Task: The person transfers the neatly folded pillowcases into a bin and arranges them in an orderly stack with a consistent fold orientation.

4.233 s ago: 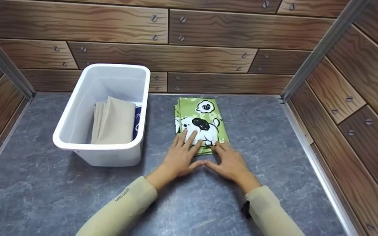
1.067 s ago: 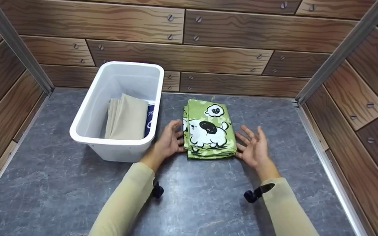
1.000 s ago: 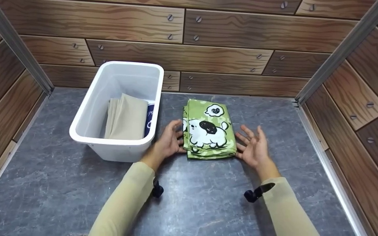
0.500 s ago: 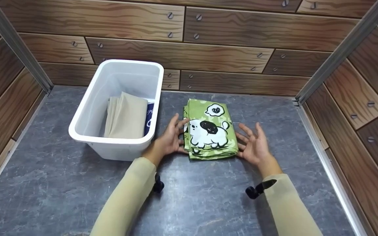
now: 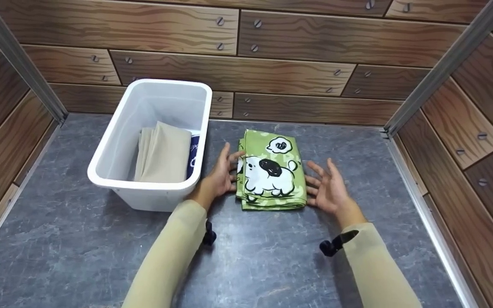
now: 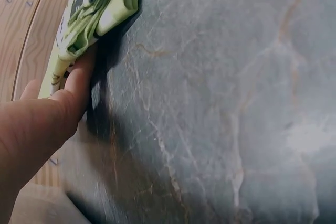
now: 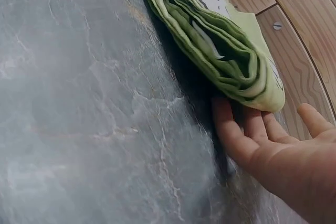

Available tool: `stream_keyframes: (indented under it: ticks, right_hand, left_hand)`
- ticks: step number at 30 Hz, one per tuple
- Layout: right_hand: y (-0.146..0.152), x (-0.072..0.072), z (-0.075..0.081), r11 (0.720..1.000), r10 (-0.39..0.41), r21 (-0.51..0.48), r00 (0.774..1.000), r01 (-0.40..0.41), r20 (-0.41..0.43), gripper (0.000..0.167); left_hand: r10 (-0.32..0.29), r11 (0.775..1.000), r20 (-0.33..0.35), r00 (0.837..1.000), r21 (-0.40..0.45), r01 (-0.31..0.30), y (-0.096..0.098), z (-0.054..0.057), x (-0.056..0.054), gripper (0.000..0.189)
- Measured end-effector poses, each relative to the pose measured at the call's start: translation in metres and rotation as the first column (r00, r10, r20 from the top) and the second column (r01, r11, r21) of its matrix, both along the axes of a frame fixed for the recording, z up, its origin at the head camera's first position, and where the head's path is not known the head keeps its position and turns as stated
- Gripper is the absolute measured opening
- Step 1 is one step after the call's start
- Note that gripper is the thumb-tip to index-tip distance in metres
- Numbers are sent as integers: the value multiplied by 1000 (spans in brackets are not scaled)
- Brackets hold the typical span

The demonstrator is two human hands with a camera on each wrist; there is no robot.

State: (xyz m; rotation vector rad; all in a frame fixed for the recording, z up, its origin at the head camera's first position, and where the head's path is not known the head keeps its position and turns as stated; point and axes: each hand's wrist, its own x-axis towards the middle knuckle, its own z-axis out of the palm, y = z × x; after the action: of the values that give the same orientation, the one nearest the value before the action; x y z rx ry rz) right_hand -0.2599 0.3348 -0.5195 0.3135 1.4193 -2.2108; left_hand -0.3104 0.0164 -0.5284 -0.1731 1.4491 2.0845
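Observation:
A folded green cloth (image 5: pixel 270 171) with a white dog print lies in the middle of the grey surface. Its layered folds show from the near end in both wrist views. At the cloth's left edge is my left hand (image 5: pixel 220 173), fingers loosely extended; in the left wrist view some fingertips go under the edge. My right hand (image 5: pixel 328 188) is palm up at the right edge. In the right wrist view, fingers (image 7: pixel 236 142) reach beneath the bottom layer, with their tips hidden, while the thumb stands clear of the cloth.
Left of the cloth stands a white plastic bin (image 5: pixel 101 175), close to my left forearm. Inside it are a folded beige cloth (image 5: pixel 167 154) and a dark blue item (image 5: pixel 193 154) with white markings. Wood-patterned walls (image 5: pixel 298 77) enclose the back and sides.
Both hands have gone from lying flat on top of the cloth to its two sides, fingertips at the lower edges. Over the last half second, cloth and hands shift slightly left.

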Motion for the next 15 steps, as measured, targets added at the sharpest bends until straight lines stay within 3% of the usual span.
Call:
stream_keyframes:
  ticks: [7, 15]
  right_hand:
    - [2, -10, 1, 997, 53, 59, 999, -54, 8, 87]
    - [6, -25, 5, 977, 135, 167, 991, -131, -10, 89]
  left_hand:
    - [-31, 999, 19, 999, -19, 31, -1, 2, -3, 81]
    - [-45, 995, -16, 999, -93, 43, 2, 6, -7, 82]
